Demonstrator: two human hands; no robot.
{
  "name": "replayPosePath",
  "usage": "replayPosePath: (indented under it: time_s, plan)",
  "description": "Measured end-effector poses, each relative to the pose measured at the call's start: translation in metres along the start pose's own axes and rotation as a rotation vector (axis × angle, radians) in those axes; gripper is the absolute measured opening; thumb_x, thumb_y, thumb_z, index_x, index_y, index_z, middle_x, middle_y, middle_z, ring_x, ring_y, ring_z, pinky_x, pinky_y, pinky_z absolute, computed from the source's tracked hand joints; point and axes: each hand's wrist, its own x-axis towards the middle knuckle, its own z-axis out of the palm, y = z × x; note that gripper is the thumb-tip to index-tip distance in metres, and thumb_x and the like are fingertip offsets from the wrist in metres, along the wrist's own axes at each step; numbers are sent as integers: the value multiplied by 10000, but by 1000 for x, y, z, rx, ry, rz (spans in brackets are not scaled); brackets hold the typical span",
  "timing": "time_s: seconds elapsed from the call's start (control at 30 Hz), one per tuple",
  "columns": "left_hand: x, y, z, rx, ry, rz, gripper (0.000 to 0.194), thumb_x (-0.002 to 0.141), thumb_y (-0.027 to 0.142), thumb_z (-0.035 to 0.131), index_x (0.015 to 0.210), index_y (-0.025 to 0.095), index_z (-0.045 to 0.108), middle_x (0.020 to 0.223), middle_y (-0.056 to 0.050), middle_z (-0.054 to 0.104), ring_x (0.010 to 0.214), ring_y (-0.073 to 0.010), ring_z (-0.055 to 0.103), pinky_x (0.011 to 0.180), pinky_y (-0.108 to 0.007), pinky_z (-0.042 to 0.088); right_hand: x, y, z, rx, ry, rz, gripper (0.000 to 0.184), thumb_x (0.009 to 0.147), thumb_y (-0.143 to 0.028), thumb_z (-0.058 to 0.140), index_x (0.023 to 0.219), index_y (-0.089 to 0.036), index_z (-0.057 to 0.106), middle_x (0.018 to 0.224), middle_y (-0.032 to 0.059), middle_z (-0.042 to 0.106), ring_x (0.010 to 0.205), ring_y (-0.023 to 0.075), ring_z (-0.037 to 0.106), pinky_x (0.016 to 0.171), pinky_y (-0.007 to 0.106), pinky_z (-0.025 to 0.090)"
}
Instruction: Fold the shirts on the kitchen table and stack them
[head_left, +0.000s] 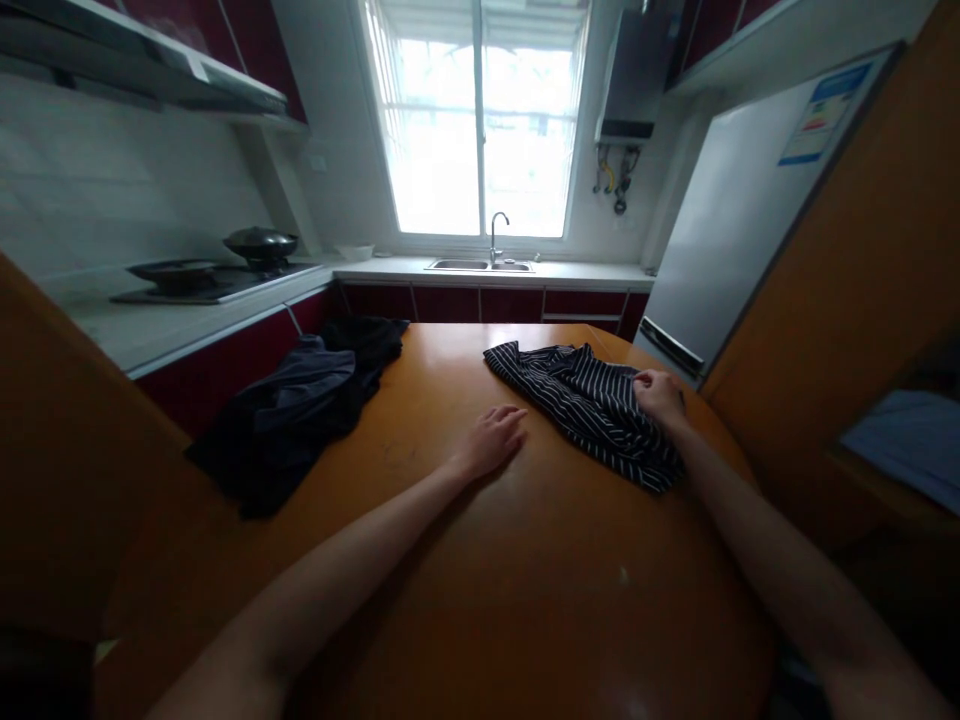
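A dark striped garment (577,400) lies crumpled on the right half of the round orange table (480,600). My right hand (658,392) rests on the garment's right side, fingers pinched closed on the cloth. My left hand (491,438) lies flat on the bare tabletop just left of the garment, fingers stretched out, holding nothing.
A pile of dark clothes (300,410) hangs over the table's left edge. Behind stand a counter with a stove and wok (259,245), a sink (480,265) under the window, and a refrigerator (735,230) at right.
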Motion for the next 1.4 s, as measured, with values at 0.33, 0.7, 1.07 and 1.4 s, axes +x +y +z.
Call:
replayPosePath:
  time_s: [0.33,0.7,1.07,1.4]
  plan:
    - [71,38,42,-1,-114,-14,269,921,139,578,1095,243,754,1186,-47,653,1099,-212,604,996,-318,499,-42,-76,29,56,-101,-72,252,965,-272,501,944,-204,742,979,82,752,933,206,676,818,279,448]
    - [42,-8,-5,24,24,-207,262,925,82,496,987,185,729,1070,-66,669,855,-154,651,829,-250,516,-41,-28,42,-81,-231,16,391,1000,-334,476,1283,-131,653,1437,184,555,1376,300,451,1106,421,355]
    - [-55,-66,-64,85,87,-190,230,880,132,485,928,226,690,1028,-64,656,930,-206,640,841,-328,523,-50,-37,62,-132,-291,-11,376,1001,-313,472,1323,-182,614,1488,174,506,1381,297,446,1095,456,356]
    - [-57,-25,-78,-80,128,-129,268,926,146,478,1127,219,639,1130,-60,662,1090,-218,613,992,-385,487,-66,-84,39,-53,-29,-124,298,1002,-259,441,1164,-148,666,1194,161,650,1162,275,564,989,365,404]
